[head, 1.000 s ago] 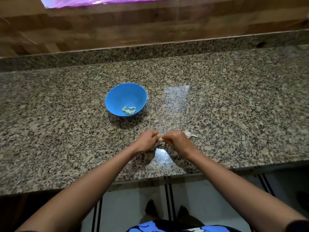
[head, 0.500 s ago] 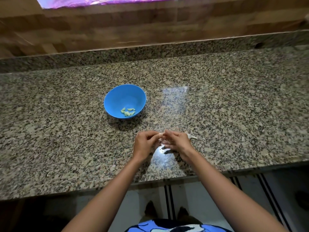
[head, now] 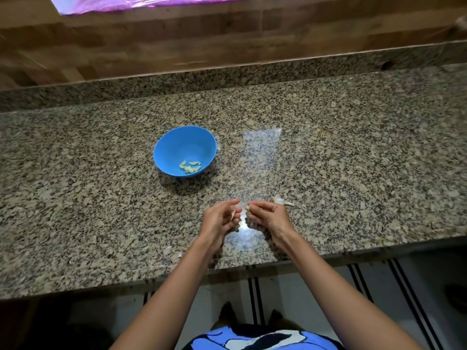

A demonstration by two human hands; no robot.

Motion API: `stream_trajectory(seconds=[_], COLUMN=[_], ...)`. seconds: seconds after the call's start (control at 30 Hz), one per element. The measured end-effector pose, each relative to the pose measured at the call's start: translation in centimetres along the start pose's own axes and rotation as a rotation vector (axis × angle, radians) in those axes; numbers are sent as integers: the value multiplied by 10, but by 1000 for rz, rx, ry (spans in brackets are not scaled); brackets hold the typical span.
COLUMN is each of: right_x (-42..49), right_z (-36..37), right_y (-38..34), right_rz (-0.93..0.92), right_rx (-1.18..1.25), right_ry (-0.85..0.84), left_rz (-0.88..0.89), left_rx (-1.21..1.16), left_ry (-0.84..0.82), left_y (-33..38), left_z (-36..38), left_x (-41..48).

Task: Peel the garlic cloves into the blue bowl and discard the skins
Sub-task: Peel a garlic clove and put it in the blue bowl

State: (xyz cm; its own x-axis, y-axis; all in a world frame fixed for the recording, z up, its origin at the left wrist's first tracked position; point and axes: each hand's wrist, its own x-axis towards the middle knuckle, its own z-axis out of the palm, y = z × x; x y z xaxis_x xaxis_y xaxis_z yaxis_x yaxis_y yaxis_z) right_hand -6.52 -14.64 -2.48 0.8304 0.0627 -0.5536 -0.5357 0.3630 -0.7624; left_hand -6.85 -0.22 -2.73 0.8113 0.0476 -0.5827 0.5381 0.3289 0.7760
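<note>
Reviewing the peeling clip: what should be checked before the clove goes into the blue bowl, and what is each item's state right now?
1. The clove is pinched in the right hand: ok.
2. The clove is fully bare of skin: cannot tell.
3. The skin strip is held by the left hand: ok.
4. The blue bowl is upright and uncovered: ok.
5. The peeled cloves lie inside the bowl: ok.
6. A bin for skins is in view: not ok.

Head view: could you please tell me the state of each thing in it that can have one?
Bowl: upright on the counter, holding peeled cloves.
Left hand: pinching a strip of skin.
Right hand: pinching a clove at its fingertips.
Garlic piece: lying unpeeled on the counter, beyond the right hand.
</note>
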Motion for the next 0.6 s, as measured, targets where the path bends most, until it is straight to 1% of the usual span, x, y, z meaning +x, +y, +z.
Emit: stream_trajectory(seconds=[0.1,0.17,0.3,0.37,0.43,0.53,0.6], right_x=[2,4,8,9,9,9,10], right_z=[0,2,8,11,12,13,15], right_y=[3,7,12,12,10,5,1], right_rz=[-49,-73,-99,-113,-120,-155,-176], right_rx=[-65,-105,-198,-236,-273,-466,-574], right_ry=[37,81,144,143,122,119,114], left_rz=[37,97,288,397,465,523,543], left_rx=[84,188,420,484,519,617,626], left_ry=[-10,-33,10,35,40,88,137], left_y=[-2,-3,-5,-7,-11,-19,-24], left_z=[1,3,11,11,9,8,9], left_x=[-2,-4,-5,-4,-1,2,2])
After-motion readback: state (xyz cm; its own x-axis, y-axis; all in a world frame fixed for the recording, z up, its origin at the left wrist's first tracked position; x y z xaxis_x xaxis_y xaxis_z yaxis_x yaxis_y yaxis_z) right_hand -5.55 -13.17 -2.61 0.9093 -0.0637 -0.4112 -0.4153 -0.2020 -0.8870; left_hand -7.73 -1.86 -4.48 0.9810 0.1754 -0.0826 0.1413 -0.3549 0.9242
